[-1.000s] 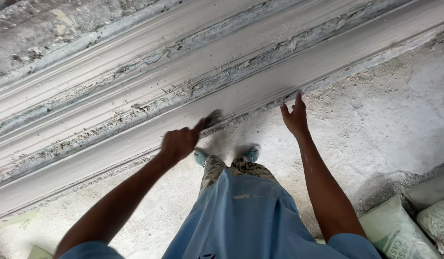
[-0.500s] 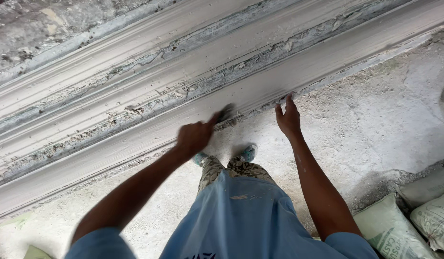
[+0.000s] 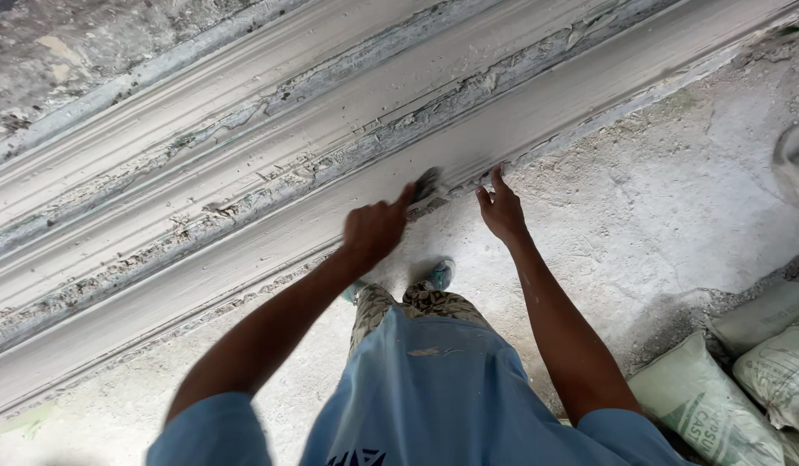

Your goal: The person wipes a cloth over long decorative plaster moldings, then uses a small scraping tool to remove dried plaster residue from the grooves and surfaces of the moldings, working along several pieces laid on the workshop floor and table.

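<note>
A long grey plaster moulding with several ridges runs diagonally across the view, its grooves cracked and crumbling. My left hand is closed around a small dark tool, whose blurred tip lies against the moulding's lower flat band. My right hand is just to the right of the tool. Its fingers are spread and the fingertips rest on the lower edge of the same band. Below my arms I see my blue shirt and my feet on the ground.
The dusty white concrete floor spreads to the right of the moulding. Several filled sacks lie stacked at the lower right. A pale blurred object sits at the right edge.
My left hand has slid the tool rightward along the lower band. The right hand sits nearer to it than a second ago, still on the edge.
</note>
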A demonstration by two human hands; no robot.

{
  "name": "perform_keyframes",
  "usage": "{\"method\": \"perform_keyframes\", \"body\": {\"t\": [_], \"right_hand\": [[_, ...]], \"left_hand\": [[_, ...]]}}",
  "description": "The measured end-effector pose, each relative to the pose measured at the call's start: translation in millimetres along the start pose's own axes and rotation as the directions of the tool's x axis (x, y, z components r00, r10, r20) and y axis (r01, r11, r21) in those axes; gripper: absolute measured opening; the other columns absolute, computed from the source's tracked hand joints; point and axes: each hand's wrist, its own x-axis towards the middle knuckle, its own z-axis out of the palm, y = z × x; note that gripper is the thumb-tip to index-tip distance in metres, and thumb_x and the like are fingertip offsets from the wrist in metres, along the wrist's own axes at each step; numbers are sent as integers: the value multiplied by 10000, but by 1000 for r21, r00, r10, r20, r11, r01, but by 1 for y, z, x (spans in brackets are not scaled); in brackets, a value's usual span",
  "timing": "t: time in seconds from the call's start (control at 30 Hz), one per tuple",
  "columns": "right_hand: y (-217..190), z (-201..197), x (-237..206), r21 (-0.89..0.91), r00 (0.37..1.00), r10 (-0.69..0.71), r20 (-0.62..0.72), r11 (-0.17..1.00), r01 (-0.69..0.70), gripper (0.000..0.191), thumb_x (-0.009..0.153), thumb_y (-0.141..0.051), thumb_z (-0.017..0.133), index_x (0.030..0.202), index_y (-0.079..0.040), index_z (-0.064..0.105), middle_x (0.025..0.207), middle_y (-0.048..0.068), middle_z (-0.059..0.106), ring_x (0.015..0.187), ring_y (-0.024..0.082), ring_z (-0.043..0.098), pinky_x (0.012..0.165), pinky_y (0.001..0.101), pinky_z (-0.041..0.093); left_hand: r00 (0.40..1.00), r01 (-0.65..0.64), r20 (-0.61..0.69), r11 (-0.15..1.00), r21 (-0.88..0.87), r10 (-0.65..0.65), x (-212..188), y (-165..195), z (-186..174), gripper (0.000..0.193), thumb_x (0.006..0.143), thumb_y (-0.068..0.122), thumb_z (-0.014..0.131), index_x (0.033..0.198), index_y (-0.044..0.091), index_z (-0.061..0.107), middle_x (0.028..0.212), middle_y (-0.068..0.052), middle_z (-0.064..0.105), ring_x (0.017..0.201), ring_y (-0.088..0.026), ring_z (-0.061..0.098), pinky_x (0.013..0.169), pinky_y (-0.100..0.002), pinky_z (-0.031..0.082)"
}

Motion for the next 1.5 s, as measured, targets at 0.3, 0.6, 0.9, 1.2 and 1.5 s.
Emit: {"method": "perform_keyframes", "body": {"t": [0.3, 0.6, 0.9, 1.2, 1.5], "right_hand": [[2, -19, 2, -156, 984, 122, 127, 983, -101, 726, 1043, -289, 517, 1663, -141, 170, 896, 276, 720, 904, 410, 722, 883, 449, 549], [10, -29, 7, -47, 993, -9, 121, 999, 15, 629, 1053, -243, 516, 1615, -107, 269, 914, 257, 701, 852, 359, 711, 786, 386, 537], [20, -34, 9, 23, 982, 71, 176, 997, -76, 561, 1072, -221, 497, 1609, -140, 356, 948, 251, 699, 698, 233, 600, 714, 331, 507], [70, -68, 5, 397, 988, 75, 133, 910, -122, 523, 1030, -159, 562, 1541, -105, 468, 1338, 124, 674, 1100, 173, 681, 861, 319, 561], [97, -120, 35, 402, 988, 114, -107, 913, -62, 403, 1015, -145, 610, 1401, -32, 576, 1154, 95, 740, 1052, 159, 701, 873, 297, 569]], "left_hand": [[994, 20, 107, 998, 56, -26, -13, -9, -22, 644, 1066, 377, 458, 1642, 219, 216, 545, -60, 593, 340, -154, 451, 299, -350, 361], [996, -17, 89, 1000, 12, 16, 52, 43, -22, 669, 1056, 419, 484, 1638, 215, 224, 540, -39, 571, 355, -138, 393, 298, -327, 336], [999, -39, -13, 999, 27, 39, 82, 84, -22, 663, 1025, 353, 514, 1615, 154, 287, 621, -79, 634, 406, -208, 565, 332, -394, 435], [996, -85, 14, 990, 113, 84, 65, 69, -31, 650, 1037, 345, 512, 1614, 167, 271, 736, -151, 692, 465, -265, 651, 356, -457, 502], [988, -123, -84, 990, 64, 128, 161, 150, -24, 691, 982, 204, 533, 1626, 136, 292, 745, -137, 700, 528, -278, 665, 449, -466, 534]]}}
